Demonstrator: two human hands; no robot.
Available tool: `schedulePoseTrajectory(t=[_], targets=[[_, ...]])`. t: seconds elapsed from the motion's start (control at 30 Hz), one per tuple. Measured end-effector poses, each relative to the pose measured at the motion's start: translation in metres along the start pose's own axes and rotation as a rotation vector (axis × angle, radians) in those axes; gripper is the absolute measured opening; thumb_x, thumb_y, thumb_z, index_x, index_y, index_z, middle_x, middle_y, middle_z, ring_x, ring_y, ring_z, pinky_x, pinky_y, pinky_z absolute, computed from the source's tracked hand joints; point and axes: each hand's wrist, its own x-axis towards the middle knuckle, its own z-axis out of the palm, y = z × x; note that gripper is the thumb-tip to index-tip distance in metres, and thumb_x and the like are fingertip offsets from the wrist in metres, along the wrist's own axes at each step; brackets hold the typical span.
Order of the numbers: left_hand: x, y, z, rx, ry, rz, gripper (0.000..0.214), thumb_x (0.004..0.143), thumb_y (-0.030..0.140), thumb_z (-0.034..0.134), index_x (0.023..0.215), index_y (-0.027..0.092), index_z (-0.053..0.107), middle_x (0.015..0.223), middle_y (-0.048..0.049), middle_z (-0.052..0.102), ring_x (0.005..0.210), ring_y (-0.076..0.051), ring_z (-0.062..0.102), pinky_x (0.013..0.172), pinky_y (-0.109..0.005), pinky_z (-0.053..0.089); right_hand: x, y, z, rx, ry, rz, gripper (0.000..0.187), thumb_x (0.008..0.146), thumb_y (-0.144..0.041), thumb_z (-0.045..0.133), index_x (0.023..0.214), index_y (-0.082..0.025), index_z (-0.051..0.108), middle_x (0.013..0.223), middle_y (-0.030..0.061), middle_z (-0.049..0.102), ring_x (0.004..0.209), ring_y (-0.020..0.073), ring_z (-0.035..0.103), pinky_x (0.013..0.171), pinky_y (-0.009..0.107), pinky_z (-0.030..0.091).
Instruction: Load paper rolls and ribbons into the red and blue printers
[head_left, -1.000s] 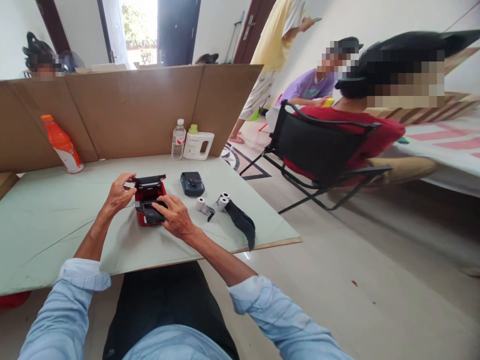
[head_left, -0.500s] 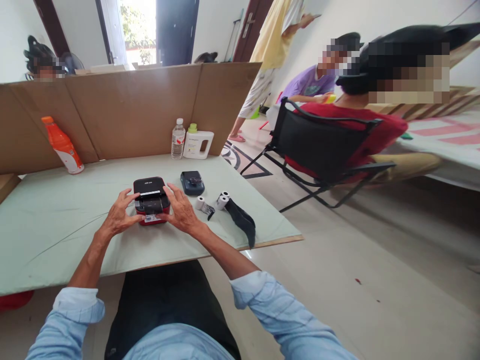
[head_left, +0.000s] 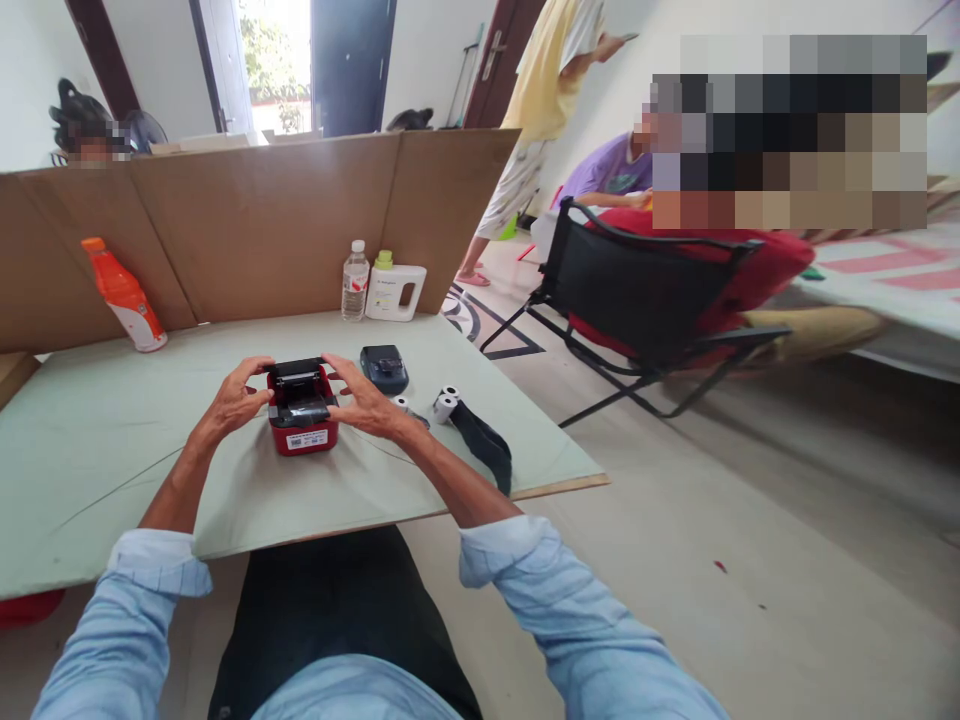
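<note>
A small red and black label printer [head_left: 304, 437] sits on the pale green tabletop, with a white sticker on its front. Its black lid [head_left: 300, 366] is raised, so the inside shows. On the left side of the lid, my left hand [head_left: 238, 397] grips with fingers and thumb bent. My right hand [head_left: 365, 398] holds the right side, fingers at the lid's upper edge and thumb by the casing. Just beyond my right hand lies a dark blue, smaller device [head_left: 385, 368]. White paper rolls [head_left: 446, 402] and a strip of black ribbon [head_left: 480, 440] lie to the right.
A cardboard screen [head_left: 300, 230] runs along the table's back. Before it stand an orange bottle [head_left: 124, 295], a clear water bottle [head_left: 355, 282] and a white jug [head_left: 396, 290]. A black folding chair [head_left: 637, 280] with a seated person is on the right; other people are beyond.
The printer's lid has tipped up and back, uncovering its inside. Both hands have shifted upward with it, off the front of the casing.
</note>
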Motion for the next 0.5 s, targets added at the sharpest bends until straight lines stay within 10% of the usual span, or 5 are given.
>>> schedulePoseTrajectory(t=[0.2, 0.5], targets=[[0.027, -0.002, 0.004, 0.051, 0.073, 0.014, 0.048, 0.074, 0.024, 0.069, 0.122, 0.021, 0.068, 0.119, -0.0098, 0.075, 0.112, -0.027, 0.070, 0.076, -0.034, 0.060, 0.015, 0.004, -0.012, -0.011, 0.007, 0.017, 0.083, 0.089, -0.029, 0.070, 0.165, -0.030, 0.037, 0.160, 0.0162, 0.046, 0.123, 0.0277, 0.064, 0.094, 0.045, 0.060], [0.028, 0.003, 0.007, 0.129, 0.103, 0.039, 0.030, 0.078, 0.022, 0.064, 0.107, 0.021, 0.073, 0.102, -0.0061, 0.075, 0.098, -0.023, 0.069, 0.076, -0.031, 0.058, -0.010, -0.011, 0.012, -0.351, 0.143, -0.199, 0.052, 0.090, -0.032, 0.080, 0.140, -0.029, 0.068, 0.159, 0.0149, 0.050, 0.144, 0.0340, 0.051, 0.119, 0.060, 0.046]])
